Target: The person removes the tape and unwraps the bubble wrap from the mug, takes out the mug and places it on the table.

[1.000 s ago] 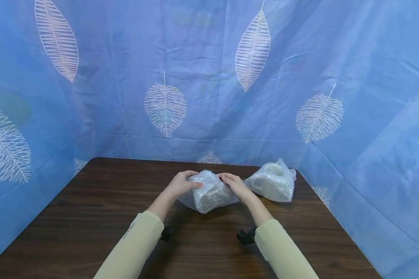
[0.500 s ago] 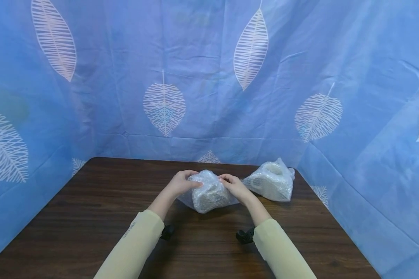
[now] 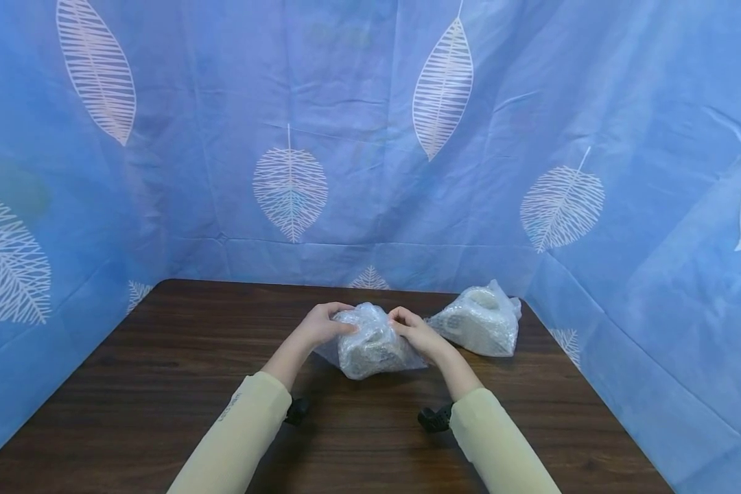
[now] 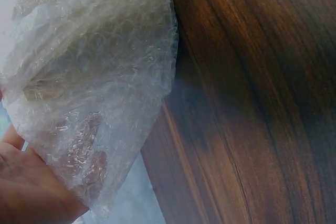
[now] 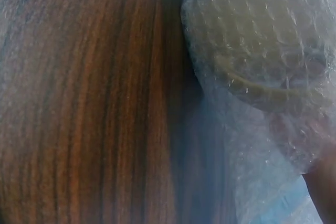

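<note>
A bundle in clear bubble wrap sits mid-table between my two hands. Its left upper side is gripped by my left hand, thumb on the near face and fingers behind. On the opposite side, my right hand pinches the wrap between thumb and fingers. Through the plastic, the right wrist view shows a pale rounded object with a curved rim; its kind is unclear. The left wrist view shows loose bubble wrap narrowing beside the left hand, with some fingers visible through the film.
A second bubble-wrapped bundle, with a ring-like top, lies at the back right of the dark wooden table. Blue leaf-print cloth hangs behind and along the sides. Each wrist wears a black device.
My right hand's fingers have shifted slightly on the wrap, now bunching it at the upper right. The bundle has turned a little. My left hand has barely moved.
</note>
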A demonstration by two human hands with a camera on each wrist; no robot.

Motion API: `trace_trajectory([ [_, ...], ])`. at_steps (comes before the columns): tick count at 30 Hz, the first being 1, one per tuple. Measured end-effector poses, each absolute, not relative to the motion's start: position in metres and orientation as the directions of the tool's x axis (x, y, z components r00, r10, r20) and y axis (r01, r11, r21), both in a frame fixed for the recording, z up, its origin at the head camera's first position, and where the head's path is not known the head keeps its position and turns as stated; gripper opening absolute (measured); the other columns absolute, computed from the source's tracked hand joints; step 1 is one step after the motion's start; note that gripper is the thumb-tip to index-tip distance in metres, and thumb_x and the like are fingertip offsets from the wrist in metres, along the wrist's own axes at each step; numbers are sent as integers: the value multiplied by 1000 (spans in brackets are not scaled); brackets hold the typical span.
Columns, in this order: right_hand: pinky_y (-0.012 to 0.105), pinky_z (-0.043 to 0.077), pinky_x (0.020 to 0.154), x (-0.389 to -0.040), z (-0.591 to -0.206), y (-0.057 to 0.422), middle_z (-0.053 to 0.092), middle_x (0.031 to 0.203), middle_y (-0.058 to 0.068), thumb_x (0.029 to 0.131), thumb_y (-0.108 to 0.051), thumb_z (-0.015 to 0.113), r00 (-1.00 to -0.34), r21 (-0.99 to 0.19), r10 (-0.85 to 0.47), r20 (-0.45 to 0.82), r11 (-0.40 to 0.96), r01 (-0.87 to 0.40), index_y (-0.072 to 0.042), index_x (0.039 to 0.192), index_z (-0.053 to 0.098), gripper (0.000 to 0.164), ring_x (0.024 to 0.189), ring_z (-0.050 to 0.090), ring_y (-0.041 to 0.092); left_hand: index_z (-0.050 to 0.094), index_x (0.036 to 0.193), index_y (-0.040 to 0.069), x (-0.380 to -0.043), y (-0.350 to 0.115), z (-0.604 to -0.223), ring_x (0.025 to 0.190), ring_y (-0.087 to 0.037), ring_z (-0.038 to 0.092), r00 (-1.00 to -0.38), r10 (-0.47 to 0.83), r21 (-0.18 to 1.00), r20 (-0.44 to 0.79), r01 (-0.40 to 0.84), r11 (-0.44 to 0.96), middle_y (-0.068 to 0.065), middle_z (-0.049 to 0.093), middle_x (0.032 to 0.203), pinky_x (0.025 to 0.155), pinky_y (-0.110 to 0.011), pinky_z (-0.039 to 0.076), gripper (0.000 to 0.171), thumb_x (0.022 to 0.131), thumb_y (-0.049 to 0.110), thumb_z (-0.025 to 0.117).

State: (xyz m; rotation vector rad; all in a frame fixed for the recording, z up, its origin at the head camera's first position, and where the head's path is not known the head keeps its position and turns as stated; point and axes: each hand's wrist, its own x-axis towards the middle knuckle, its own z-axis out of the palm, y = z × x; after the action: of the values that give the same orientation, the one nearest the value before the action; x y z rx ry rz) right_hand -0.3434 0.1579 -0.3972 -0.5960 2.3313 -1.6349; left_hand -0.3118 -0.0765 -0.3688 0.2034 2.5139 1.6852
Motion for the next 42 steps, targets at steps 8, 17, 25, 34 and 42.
trace_trajectory([
  [8, 38, 34, 77, -344, -397, 155, 41, 95, 8, 105, -13, 39, -900, -923, -426, 89, 305, -236, -7, 98, 44, 11, 90, 41, 24, 62, 128, 9, -312, -77, -370, 127, -36, 43, -986, 165, 926, -15, 49, 374, -17, 47, 139, 97, -51, 41, 44, 86, 13, 73],
  [17, 37, 32, 74, -345, -403, 155, 37, 87, 7, 105, -15, 36, -913, -886, -396, 101, 383, -263, -7, 96, 40, 12, 80, 39, 22, 62, 128, 9, -313, -76, -370, 125, -36, 44, -986, 165, 931, -25, 37, 362, -17, 47, 138, 95, -49, 44, 44, 86, 13, 73],
  [25, 35, 35, 75, -345, -405, 158, 46, 92, 7, 104, -15, 42, -924, -886, -361, 129, 376, -271, -6, 100, 48, 11, 85, 44, 22, 62, 128, 10, -315, -76, -371, 126, -36, 43, -985, 169, 927, -26, 40, 374, -15, 47, 139, 96, -50, 43, 44, 86, 14, 73],
  [34, 44, 48, 90, -340, -402, 171, 60, 125, 11, 96, -9, 59, -920, -848, -362, 153, 429, -310, -8, 126, 63, 31, 115, 55, 28, 61, 129, 9, -316, -75, -371, 125, -35, 44, -986, 165, 932, -29, 33, 362, -16, 48, 138, 96, -49, 43, 44, 87, 14, 73],
  [42, 42, 50, 80, -339, -408, 167, 63, 120, 7, 96, -15, 61, -906, -680, -336, 255, 604, -416, -12, 117, 67, 22, 102, 60, 26, 62, 128, 10, -315, -75, -368, 126, -35, 44, -984, 180, 923, -21, 50, 383, -15, 48, 138, 95, -50, 43, 43, 87, 14, 72],
])
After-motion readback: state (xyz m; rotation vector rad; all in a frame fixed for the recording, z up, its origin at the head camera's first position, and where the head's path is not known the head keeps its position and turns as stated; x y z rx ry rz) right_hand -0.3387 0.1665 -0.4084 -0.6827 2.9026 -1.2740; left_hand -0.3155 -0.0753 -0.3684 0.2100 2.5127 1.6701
